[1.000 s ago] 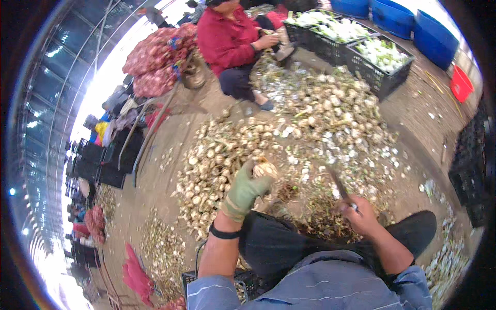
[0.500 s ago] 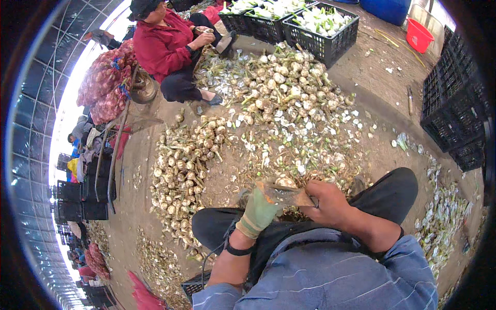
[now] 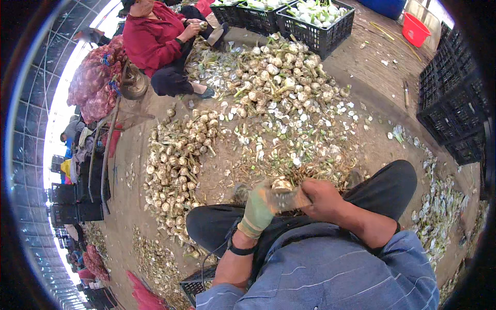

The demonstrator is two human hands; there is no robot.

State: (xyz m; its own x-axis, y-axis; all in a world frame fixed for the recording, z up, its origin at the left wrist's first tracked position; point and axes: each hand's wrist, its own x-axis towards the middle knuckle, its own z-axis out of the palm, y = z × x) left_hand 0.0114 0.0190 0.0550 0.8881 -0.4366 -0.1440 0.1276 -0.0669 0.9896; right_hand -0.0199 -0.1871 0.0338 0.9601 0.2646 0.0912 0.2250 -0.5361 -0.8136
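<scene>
1. Your gloved left hand (image 3: 257, 208) grips a pale bulb (image 3: 281, 184), partly hidden behind the blade.
2. Your bare right hand (image 3: 324, 199) is closed on a knife (image 3: 284, 200), its broad blade spanning between your hands.
3. Ahead to the left, a bulb heap (image 3: 173, 168) lies on the floor.
4. Farther off, a person in red (image 3: 152, 39) sits near black crates (image 3: 326, 42).

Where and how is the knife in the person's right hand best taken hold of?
Probably by the handle end, inside the right hand, coming from the right: the flat blade extends leftward from there toward the gloved left hand. The handle itself is hidden by the grip.
</scene>
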